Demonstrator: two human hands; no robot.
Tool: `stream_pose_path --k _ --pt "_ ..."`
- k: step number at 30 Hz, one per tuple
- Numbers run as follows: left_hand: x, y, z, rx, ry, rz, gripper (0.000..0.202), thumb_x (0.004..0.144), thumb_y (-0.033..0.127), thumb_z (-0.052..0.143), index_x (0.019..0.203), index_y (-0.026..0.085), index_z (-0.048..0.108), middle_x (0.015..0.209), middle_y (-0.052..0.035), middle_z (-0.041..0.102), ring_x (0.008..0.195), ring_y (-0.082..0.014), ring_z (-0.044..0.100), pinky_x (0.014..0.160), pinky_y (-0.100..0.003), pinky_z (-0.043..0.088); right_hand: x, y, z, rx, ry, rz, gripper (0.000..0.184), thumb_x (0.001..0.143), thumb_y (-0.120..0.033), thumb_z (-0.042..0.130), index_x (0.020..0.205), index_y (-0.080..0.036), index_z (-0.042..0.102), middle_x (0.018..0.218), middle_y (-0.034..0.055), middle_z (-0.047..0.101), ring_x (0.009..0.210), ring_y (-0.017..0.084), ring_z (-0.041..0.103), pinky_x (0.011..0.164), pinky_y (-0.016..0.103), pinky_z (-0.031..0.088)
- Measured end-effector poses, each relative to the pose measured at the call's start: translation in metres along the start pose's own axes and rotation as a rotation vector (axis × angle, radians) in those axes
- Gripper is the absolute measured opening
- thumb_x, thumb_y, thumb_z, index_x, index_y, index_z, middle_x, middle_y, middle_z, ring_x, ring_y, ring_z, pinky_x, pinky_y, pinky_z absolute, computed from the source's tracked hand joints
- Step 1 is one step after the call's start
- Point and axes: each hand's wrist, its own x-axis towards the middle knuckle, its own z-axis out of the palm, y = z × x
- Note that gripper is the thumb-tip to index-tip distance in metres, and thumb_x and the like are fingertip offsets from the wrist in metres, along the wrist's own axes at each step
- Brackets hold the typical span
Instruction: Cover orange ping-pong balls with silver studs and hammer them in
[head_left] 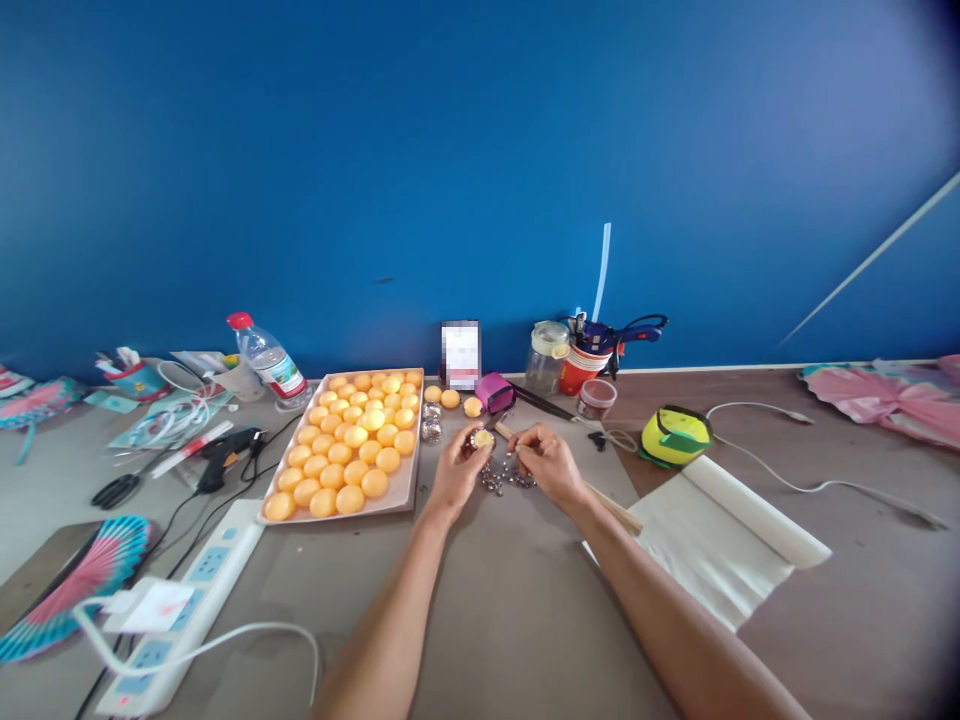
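Note:
My left hand (456, 474) is closed round a small ball (484, 439), pale yellow in the middle with a dark, shiny surround. My right hand (553, 466) is beside it with thumb and fingertips pinched together; whatever is between them is too small to make out. Under and between both hands lie small shiny silver beads (493, 480) in loose heaps. Just beyond my left hand sit shiny silver balls (431, 425) and a few plain orange balls (449, 399). A white tray (414, 455) filled with orange balls stands to the left of that hand.
Behind the hands are a purple object (495, 392), a lidded jug (547, 360) and a red cup (583, 370) of tools. White sheet material (705, 540) and a yellow-green pouch (675, 437) lie right. A glue gun (223, 458), bottle (271, 362) and power strip (217, 565) occupy the left.

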Motion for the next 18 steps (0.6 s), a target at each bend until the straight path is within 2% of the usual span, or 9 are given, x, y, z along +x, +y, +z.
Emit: stream_pose_path --k 3,5,10,12,18 --pt "-0.001 0.001 0.001 -0.012 -0.025 -0.016 0.047 0.069 0.034 0.065 0.113 0.018 0.055 0.089 -0.0031 0.059 0.076 -0.013 0.053 0.072 -0.026 0.044 -0.001 -0.005 0.001 0.166 -0.032 0.052 0.009 0.069 -0.024 0.057 0.07 -0.018 0.05 0.054 -0.0061 0.053 0.04 0.006 0.04 0.042 0.02 0.029" --pt "-0.001 0.001 0.002 -0.021 -0.039 -0.017 0.047 0.069 0.034 0.065 0.112 0.018 0.055 0.087 -0.0027 0.059 0.074 -0.0129 0.053 0.071 -0.026 0.044 -0.001 -0.006 0.0 0.235 -0.086 0.076 0.014 0.07 -0.03 0.06 0.072 -0.017 0.055 0.047 -0.0066 0.05 0.042 0.006 0.042 0.044 0.02 0.03" --pt "-0.002 0.002 0.002 -0.025 -0.055 -0.016 0.048 0.069 0.034 0.065 0.113 0.018 0.055 0.086 -0.0024 0.059 0.074 -0.0125 0.053 0.071 -0.025 0.043 -0.003 -0.01 -0.003 0.373 -0.201 0.184 0.023 0.068 -0.031 0.065 0.084 -0.015 0.064 0.068 -0.0002 0.062 0.056 0.009 0.054 0.055 0.022 0.038" --pt "-0.002 0.001 0.002 -0.017 -0.06 -0.018 0.048 0.07 0.035 0.065 0.114 0.018 0.054 0.086 -0.0026 0.059 0.074 -0.0125 0.053 0.071 -0.025 0.043 -0.003 -0.012 -0.003 0.365 -0.196 0.18 0.021 0.066 -0.029 0.066 0.082 -0.015 0.064 0.07 -0.0001 0.063 0.057 0.009 0.055 0.056 0.022 0.038" --pt "-0.004 0.003 0.002 0.026 -0.072 -0.024 0.05 0.07 0.035 0.064 0.115 0.018 0.054 0.084 -0.0023 0.059 0.074 -0.0129 0.053 0.072 -0.026 0.043 -0.002 -0.008 0.001 0.178 -0.121 0.153 0.015 0.066 -0.028 0.064 0.074 -0.017 0.058 0.049 -0.0063 0.051 0.044 0.007 0.042 0.046 0.021 0.029"
